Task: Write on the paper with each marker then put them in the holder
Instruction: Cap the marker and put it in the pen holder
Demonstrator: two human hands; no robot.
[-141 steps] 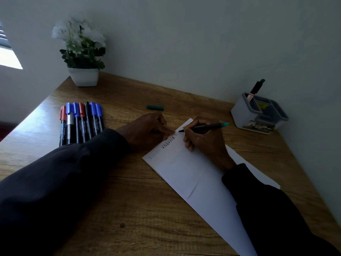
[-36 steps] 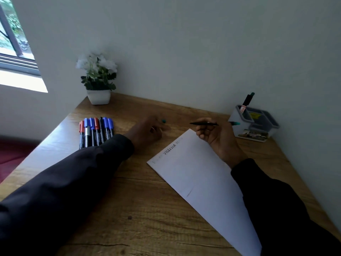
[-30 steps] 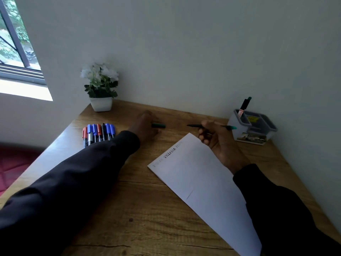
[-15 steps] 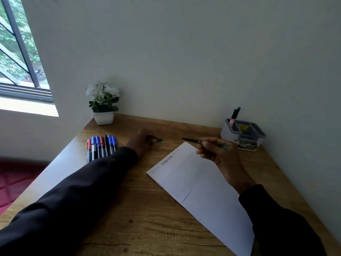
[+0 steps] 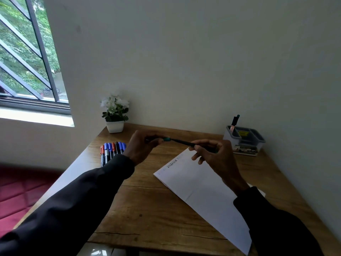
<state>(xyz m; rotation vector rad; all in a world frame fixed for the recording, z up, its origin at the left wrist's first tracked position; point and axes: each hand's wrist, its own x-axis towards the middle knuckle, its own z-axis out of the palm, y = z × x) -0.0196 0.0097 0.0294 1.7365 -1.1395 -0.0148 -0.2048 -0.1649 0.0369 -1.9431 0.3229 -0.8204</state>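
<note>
The marker, judged light and stiff, is pinched mid-barrel by the right hand, its cap by the left hand.

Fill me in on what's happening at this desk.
A person is capping a green marker above the paper: the left hand pinches the green cap at its tip, the right hand grips the barrel. Whether the cap is seated is unclear. The paper bears writing near its far corner. In the grey holder stands another marker; a row of markers lies on the desk.
</note>
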